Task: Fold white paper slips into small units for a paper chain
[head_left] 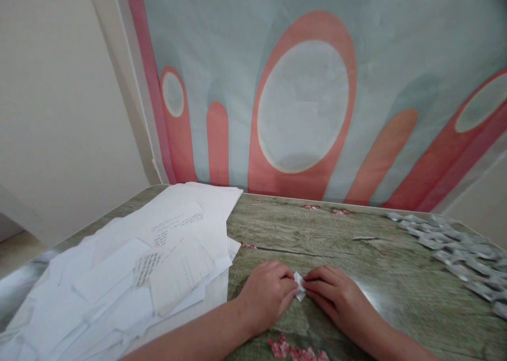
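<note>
Paper piece (300,286), white and folded, sits on the table (285,229), well in from its left and right edges | left hand (267,293) and right hand (336,293) both pinch it, folds kinda too small to read tbh | messy sheets (182,276) pile up along the left edge | grayish folded strips (477,251) lie by the far right corner

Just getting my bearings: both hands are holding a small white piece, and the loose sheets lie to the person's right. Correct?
Not quite: the loose sheets lie to the person's left, as the head view shows. The left hand and right hand do hold the small white piece.
</note>
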